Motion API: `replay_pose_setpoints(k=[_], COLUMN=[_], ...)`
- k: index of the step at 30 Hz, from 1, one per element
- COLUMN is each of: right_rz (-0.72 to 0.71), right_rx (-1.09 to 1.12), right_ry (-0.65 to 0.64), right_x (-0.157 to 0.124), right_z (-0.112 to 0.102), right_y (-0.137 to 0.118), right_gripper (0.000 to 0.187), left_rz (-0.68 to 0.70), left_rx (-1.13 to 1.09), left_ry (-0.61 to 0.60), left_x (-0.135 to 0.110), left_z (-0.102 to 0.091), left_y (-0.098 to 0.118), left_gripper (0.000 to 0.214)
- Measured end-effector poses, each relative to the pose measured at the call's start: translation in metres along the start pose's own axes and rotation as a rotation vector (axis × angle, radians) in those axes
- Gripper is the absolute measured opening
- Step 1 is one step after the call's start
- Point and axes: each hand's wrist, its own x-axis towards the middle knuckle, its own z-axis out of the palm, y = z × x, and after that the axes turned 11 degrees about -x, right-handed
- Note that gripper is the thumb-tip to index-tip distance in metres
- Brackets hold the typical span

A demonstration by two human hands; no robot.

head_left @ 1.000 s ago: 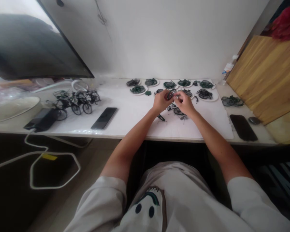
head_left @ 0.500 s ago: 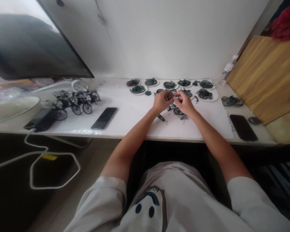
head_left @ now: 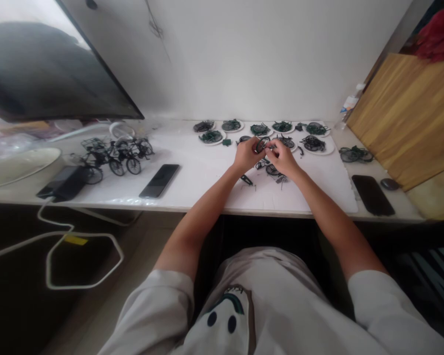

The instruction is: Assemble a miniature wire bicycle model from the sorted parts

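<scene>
My left hand (head_left: 248, 154) is closed on a small dark model bicycle wheel (head_left: 262, 143), held upright above the white table. Close against it, my right hand (head_left: 280, 155) is pinched at the wheel's right side; whatever lies between its fingertips is too small to make out. Below the hands lie loose bicycle parts (head_left: 273, 170), among them a wheel and thin dark pieces. A dark forked part (head_left: 246, 180) rests by my left wrist. Behind the hands, white plates hold dark green and black parts, such as the plate of black parts (head_left: 314, 144) on the right.
Several assembled model bicycles (head_left: 116, 157) stand at the left beside a black box (head_left: 64, 183) with a white cable. One phone (head_left: 160, 181) lies left of my arms, another phone (head_left: 373, 195) at the right. A wooden board (head_left: 407, 118) and a bottle (head_left: 349, 107) stand at the right.
The wheel is turned slightly between my hands, and my right fingertips have shifted a little. Everything else stays in place.
</scene>
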Motion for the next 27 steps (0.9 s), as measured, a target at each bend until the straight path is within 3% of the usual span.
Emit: replay_pose_setpoints(k=[27], right_rz=[0.011], right_rx=[-0.006], right_ry=[-0.019], right_x=[0.0003], right_z=[-0.0003], right_y=[0.0023], right_gripper=[0.026], left_rz=[-0.002], left_rx=[0.009], left_ry=[0.001], left_x=[0.0002], left_z=[-0.0007], left_y=[0.0], left_gripper=[0.025])
